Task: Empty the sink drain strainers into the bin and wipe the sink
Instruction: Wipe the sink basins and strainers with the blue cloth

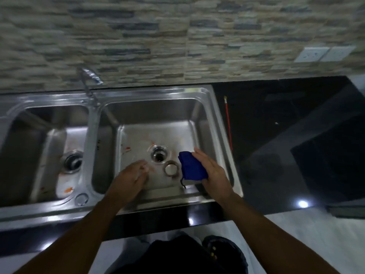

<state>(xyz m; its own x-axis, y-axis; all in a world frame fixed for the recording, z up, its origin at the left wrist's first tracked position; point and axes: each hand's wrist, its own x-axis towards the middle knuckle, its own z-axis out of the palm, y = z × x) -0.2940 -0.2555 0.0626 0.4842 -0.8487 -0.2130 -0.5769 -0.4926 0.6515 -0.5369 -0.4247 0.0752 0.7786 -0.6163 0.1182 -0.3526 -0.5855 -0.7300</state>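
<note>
A steel double sink (221,139) is set in a black counter. In the right basin the drain hole (159,156) is uncovered, and a metal strainer (171,169) lies loose on the basin floor just in front of it. My right hand (212,173) holds a folded blue cloth (192,169) against the floor to the right of the strainer. Hovering left of the drain, my left hand (132,177) has its fingers apart and holds nothing. The left basin's drain (72,161) has a strainer seated in it. Orange food scraps (68,189) lie in both basins.
A tap (88,80) rises behind the divider between the basins. A thin red stick (228,123) lies on the black counter (286,125) right of the sink. Wall sockets (324,54) sit on the stone-pattern wall. A dark bag or bin (177,256) is at my feet.
</note>
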